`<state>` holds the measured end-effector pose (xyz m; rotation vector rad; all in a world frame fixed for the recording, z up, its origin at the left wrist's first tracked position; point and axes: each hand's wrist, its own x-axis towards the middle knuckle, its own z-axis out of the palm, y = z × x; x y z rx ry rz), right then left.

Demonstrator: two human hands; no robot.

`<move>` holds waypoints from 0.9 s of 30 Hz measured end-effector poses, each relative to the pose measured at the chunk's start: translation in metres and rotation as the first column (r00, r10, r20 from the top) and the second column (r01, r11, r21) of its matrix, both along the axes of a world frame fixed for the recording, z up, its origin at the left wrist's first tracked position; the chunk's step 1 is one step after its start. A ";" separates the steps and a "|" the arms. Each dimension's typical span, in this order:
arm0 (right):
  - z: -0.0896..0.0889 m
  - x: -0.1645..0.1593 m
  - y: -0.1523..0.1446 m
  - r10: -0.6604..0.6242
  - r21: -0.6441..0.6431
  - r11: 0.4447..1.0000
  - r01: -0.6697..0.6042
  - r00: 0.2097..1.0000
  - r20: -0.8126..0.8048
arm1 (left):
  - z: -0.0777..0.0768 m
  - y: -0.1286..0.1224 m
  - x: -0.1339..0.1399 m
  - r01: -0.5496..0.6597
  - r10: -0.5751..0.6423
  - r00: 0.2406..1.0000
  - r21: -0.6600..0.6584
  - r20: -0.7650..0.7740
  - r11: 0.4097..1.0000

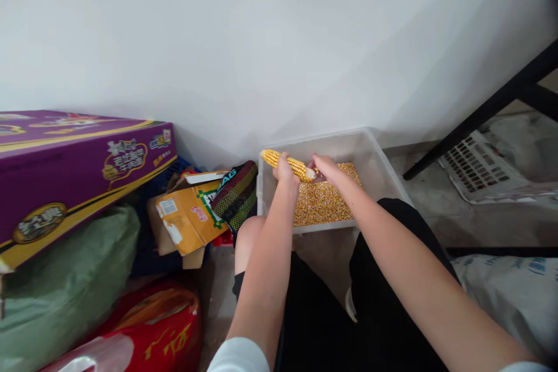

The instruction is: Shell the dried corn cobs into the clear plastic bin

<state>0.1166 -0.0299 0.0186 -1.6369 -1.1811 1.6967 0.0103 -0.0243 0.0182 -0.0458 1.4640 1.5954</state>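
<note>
A yellow ear of corn [272, 157] lies tilted across the near side of my hands, its pale butt end [310, 174] toward the right. My left hand [285, 170] is closed around its middle. At the butt end, my right hand [325, 168] has its fingers curled against the ear, with a few yellow kernels by the thumb. Both hands are above a translucent plastic bin [383, 171], which holds a layer of loose corn kernels [325, 203]. The undersides of my fingers are partly hidden.
A white wall [279, 40] rises behind the bin. To the left are a purple carton [78, 168], a torn orange box [192, 215], a mesh bag [238, 197], and green and red bags. On the right are a black frame leg [471, 113], a white basket [475, 168] and a white sack [510, 290].
</note>
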 end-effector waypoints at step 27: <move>0.005 0.055 -0.023 0.490 -0.193 0.839 -0.509 0.860 -0.139 | 0.017 -0.062 -0.030 0.667 -0.244 -0.586 -0.631 -0.773 0.397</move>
